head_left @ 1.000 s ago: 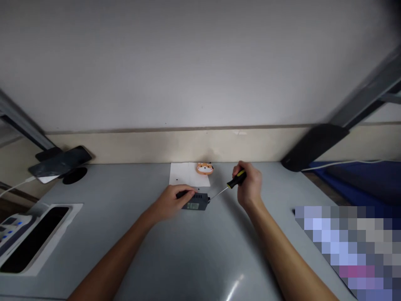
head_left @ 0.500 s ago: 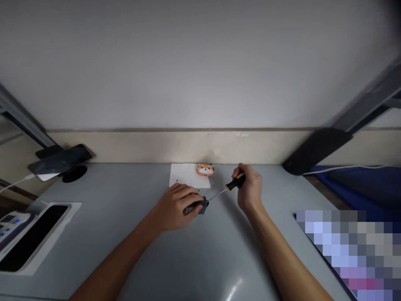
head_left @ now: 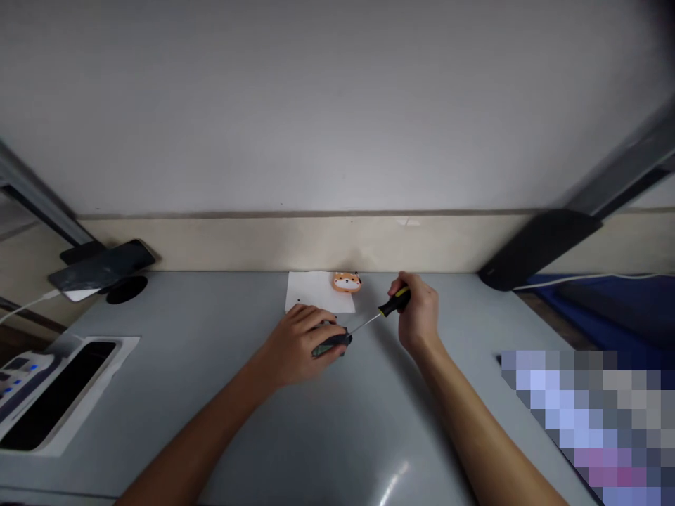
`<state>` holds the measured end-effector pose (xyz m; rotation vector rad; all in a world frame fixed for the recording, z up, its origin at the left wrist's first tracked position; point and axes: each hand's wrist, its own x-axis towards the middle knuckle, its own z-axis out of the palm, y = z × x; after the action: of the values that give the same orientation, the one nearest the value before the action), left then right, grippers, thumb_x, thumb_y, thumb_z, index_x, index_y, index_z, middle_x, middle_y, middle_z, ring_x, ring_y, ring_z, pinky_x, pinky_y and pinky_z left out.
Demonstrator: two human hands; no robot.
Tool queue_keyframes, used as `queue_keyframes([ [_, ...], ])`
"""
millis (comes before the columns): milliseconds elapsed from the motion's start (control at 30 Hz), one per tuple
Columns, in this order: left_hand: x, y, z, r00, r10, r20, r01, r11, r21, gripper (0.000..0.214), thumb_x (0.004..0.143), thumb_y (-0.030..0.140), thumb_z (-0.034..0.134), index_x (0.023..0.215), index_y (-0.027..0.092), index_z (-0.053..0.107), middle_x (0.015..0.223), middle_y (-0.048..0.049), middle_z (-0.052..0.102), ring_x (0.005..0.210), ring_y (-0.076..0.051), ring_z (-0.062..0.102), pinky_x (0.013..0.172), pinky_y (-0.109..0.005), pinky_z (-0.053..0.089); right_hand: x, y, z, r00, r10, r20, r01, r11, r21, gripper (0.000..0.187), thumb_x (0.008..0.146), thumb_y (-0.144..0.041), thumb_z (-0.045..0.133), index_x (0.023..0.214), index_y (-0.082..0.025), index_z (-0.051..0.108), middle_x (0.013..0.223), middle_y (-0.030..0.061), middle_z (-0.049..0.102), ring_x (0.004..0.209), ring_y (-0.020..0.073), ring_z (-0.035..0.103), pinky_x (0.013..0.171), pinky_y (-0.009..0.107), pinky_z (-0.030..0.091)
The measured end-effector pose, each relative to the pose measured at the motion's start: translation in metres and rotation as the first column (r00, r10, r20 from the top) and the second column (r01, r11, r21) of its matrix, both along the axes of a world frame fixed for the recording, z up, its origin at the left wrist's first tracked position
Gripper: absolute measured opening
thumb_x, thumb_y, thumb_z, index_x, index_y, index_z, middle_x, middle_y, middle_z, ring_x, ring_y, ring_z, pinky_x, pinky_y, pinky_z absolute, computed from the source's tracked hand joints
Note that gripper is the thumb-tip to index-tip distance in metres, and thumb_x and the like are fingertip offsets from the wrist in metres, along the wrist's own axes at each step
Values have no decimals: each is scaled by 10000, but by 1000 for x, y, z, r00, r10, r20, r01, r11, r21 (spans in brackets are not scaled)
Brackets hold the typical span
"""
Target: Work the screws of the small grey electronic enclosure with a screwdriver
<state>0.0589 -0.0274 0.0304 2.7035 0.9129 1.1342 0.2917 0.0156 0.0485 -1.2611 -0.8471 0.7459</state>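
My right hand point(head_left: 418, 309) is closed round the black and yellow handle of a screwdriver point(head_left: 394, 302). Its thin metal shaft slants down to the left, and the tip meets the right end of a small dark grey-green object point(head_left: 333, 342). That object's kind I cannot make out, since fingers cover much of it. My left hand point(head_left: 300, 344) grips it low over the desk, thumb on the near side and fingers over the top. Just beyond lies a sheet of white paper point(head_left: 311, 288) with a small dark speck on it. An orange and white animal-faced case point(head_left: 346, 282) sits at its right edge.
On the left are a phone on a stand point(head_left: 103, 266), a dark-screened phone point(head_left: 60, 397) on white paper, and a power strip point(head_left: 21, 383). A black upright object point(head_left: 538, 249) stands at the back right. A blurred-out screen or panel point(head_left: 590, 422) fills the lower right.
The left fingers and thumb have shifted slightly on the dark object, which appears a little turned. The screwdriver stays against its end, and the right hand has barely moved.
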Motion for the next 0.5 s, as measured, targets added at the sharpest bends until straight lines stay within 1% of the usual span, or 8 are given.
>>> queue_keyframes([
  [133, 1, 1, -3, 1000, -1, -19, 1, 1000, -10, 142, 977, 298, 669, 1095, 232, 715, 1053, -40, 734, 947, -191, 677, 910, -372, 509, -3, -2, 0, 1000, 17, 15, -17, 1000, 5, 410, 824, -455, 583, 508, -194, 591, 477, -21, 441, 453, 112, 369, 429, 276, 267],
  [267, 0, 1, -5, 1000, 0, -18, 0, 1000, -13, 138, 982, 292, 663, 1099, 236, 711, 1047, -34, 734, 940, -188, 675, 911, -367, 510, -3, -5, 1, 1000, 3, 27, -5, 999, 53, 414, 828, -450, 608, 506, -190, 596, 465, -28, 421, 452, 107, 366, 432, 269, 262],
  [433, 1, 0, -7, 1000, 5, -4, -5, 1000, -11, 133, 986, 279, 656, 1100, 232, 705, 1050, -34, 733, 925, -184, 670, 909, -373, 519, -2, -7, 6, 996, 7, 92, -14, 997, 79, 428, 847, -446, 597, 507, -187, 606, 450, -29, 411, 440, 108, 371, 432, 266, 263],
  [500, 2, -1, -7, 1000, 11, 1, -11, 1000, -13, 126, 988, 272, 649, 1093, 231, 706, 1050, -38, 733, 918, -183, 673, 902, -375, 530, -2, -11, 10, 991, 12, 135, -27, 994, 109, 428, 857, -433, 592, 508, -186, 611, 456, -22, 429, 449, 112, 384, 445, 268, 274],
])
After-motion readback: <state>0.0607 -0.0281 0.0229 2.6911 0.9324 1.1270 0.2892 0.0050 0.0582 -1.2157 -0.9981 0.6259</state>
